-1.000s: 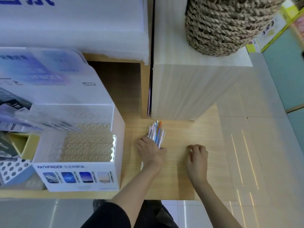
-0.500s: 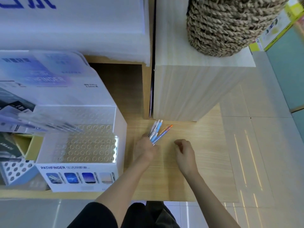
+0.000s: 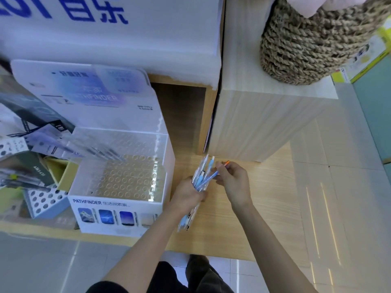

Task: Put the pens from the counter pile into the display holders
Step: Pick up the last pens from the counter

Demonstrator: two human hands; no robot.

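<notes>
Noted at bottom edge of frame: black sleeve and dark trousers over grey floor tiles. Logged two bare forearms reaching up from there over the pale wood worktop. Found left hand at centre frame, fingers wrapped round a bundle of pens. Recorded the bundle as tilted, upper ends fanning up and right, lower ends poking out under the fist toward the near worktop edge; mostly clear and light-blue barrels, count not readable. Found right hand just right of the left, thumb and fingers pinching one blue pen with orange end; lower end of it meeting the bundle at the left fist, orange tip showing above the right fingers. Cannot tell whether any pens lie loose on the worktop. Placed the white PATHFINDER display holder just left of the left hand, lower left of centre, on the same worktop; clear tray of round holes inside, a few pens blurred at its back left. Noted a second holder with round holes and dark packaging at far left, blurred. Recorded further up, right of centre, a light wood block carrying a woven rope basket, upper right. Logged white sign with blue characters across upper left.
</notes>
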